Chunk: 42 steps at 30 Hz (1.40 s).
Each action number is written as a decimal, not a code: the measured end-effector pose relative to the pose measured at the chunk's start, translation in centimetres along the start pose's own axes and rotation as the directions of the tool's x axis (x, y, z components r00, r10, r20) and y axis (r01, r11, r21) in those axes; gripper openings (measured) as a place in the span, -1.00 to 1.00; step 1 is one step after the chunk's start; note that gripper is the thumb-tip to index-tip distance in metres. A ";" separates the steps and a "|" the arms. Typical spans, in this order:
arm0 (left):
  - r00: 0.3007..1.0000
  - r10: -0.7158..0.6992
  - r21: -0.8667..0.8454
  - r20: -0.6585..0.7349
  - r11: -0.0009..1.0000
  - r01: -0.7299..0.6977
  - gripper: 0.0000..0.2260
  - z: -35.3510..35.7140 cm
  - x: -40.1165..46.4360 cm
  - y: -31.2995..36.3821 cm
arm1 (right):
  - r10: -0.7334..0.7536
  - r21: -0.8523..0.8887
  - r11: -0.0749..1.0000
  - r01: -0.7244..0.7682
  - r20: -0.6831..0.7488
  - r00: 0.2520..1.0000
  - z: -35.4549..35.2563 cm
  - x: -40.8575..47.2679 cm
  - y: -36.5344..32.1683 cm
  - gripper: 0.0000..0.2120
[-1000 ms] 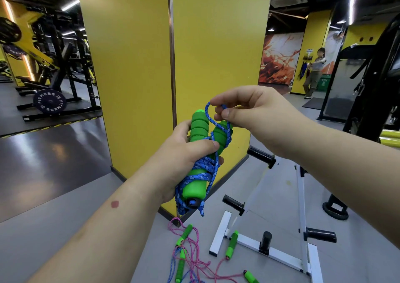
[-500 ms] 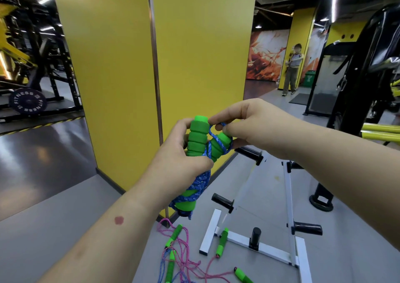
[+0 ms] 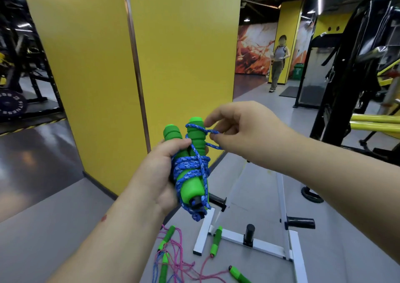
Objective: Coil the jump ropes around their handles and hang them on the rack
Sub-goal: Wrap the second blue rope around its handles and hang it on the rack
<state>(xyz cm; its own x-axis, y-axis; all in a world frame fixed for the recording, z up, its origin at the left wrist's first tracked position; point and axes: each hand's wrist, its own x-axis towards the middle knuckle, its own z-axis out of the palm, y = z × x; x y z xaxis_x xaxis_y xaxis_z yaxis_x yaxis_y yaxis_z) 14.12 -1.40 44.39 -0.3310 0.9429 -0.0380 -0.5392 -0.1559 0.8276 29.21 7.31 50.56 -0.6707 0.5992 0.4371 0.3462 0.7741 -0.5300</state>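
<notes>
Since half a second ago, the right hand (image 3: 242, 131) has been drawn a little away from the handle tops, and a loop of the blue rope (image 3: 192, 165) has been pulled out sideways with it, where before the fingers were pressed close against the foam. Behind everything a yellow pillar (image 3: 173, 66) is seen, with grey floor (image 3: 54, 228) spread beneath. On that floor the white rack (image 3: 283, 207) is stood, black pegs projecting from its rails, none yet loaded. Near its foot, loose pink and blue ropes (image 3: 184, 267) with green handles are left in a tangle, awaiting coiling. The two green handles (image 3: 190, 152) are held upright and side by side in the left hand (image 3: 160, 178), whose grip is closed firmly round them and the turns of rope, presumably so the coil cannot slacken. The free end is pinched in a narrow grip between the right thumb and fingertips, and appears to be passed over the top of one handle, probably to be tucked or knotted so that the bundle is locked before it is hung.
</notes>
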 end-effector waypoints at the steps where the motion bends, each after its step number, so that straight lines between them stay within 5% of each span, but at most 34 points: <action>1: 0.999 0.003 0.029 -0.037 1.000 -0.002 -0.54 -0.1 0.3 -0.2 | -0.005 0.060 0.998 0.007 -0.030 1.000 0.3 0.0 0.2 -0.82; 5: 0.993 0.015 0.092 -0.117 0.996 -0.004 -0.68 -0.3 1.8 -0.7 | 0.180 0.490 0.853 -0.180 0.047 0.983 0.6 0.9 2.3 -0.84; 9: 0.988 -0.060 0.049 -0.140 0.996 0.068 -0.56 -0.4 4.8 -2.9 | 0.286 0.624 0.718 -0.310 0.142 0.948 1.0 1.9 5.6 -0.85; 24: 0.885 -0.438 -0.260 -0.158 0.883 0.391 -0.59 0.1 26.2 -17.6 | 0.544 0.282 0.767 -0.577 0.190 0.817 6.5 10.8 25.7 -0.65; 42: 0.873 -0.425 -0.385 -0.238 0.867 0.316 -0.58 -2.9 39.4 -22.4 | 0.450 -0.049 0.893 -0.448 0.079 0.889 12.9 20.8 35.9 -0.72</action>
<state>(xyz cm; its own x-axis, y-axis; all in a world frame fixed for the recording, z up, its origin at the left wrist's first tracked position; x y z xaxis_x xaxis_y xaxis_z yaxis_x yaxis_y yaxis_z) 10.85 38.41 22.75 -0.2446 0.8195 -0.5182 -0.8706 0.0496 0.4895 19.21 44.92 31.25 -0.4924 0.8654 0.0924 0.6418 0.4328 -0.6331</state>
